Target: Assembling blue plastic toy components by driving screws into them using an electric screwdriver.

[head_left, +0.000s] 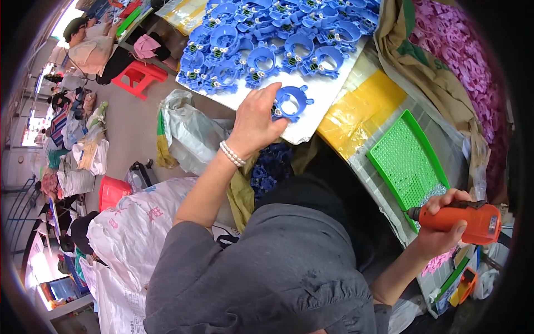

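Note:
My left hand, with a pearl bracelet at the wrist, grips a blue plastic ring part by its left side, over the near corner of a white board. Small black pieces show on the ring beside my fingers. Just beyond it lies a heap of similar blue ring parts. On the right, my right hand is wrapped round an orange electric screwdriver, its dark tip pointing left. That tip is above the near end of a green perforated tray, where small silvery pieces are gathered.
Pink parts fill a brown sack at the far right. Yellow tape covers part of the table between board and tray. White sacks stand on the floor at left. A person sits beyond, near a red stool.

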`<control>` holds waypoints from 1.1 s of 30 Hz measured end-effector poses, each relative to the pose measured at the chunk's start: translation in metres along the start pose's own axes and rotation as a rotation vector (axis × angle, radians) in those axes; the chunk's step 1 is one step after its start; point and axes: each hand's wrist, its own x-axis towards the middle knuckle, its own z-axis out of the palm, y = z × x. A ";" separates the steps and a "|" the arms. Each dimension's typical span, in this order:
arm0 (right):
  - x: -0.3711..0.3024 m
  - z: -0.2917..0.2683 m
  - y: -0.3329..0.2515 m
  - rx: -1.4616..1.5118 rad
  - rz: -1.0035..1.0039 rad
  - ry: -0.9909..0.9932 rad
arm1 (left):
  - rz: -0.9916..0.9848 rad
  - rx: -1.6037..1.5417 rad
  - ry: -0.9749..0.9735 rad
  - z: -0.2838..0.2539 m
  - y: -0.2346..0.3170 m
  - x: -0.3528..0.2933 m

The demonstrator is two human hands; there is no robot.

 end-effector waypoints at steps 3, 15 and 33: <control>0.001 -0.001 -0.001 -0.012 0.016 -0.013 | 0.104 -0.038 -0.019 0.002 -0.008 0.004; 0.000 -0.014 0.000 0.063 0.013 -0.034 | 0.130 -0.438 -0.140 0.002 -0.007 0.012; -0.003 -0.017 -0.002 0.069 0.057 -0.006 | -0.376 -1.127 -0.393 0.001 0.041 0.005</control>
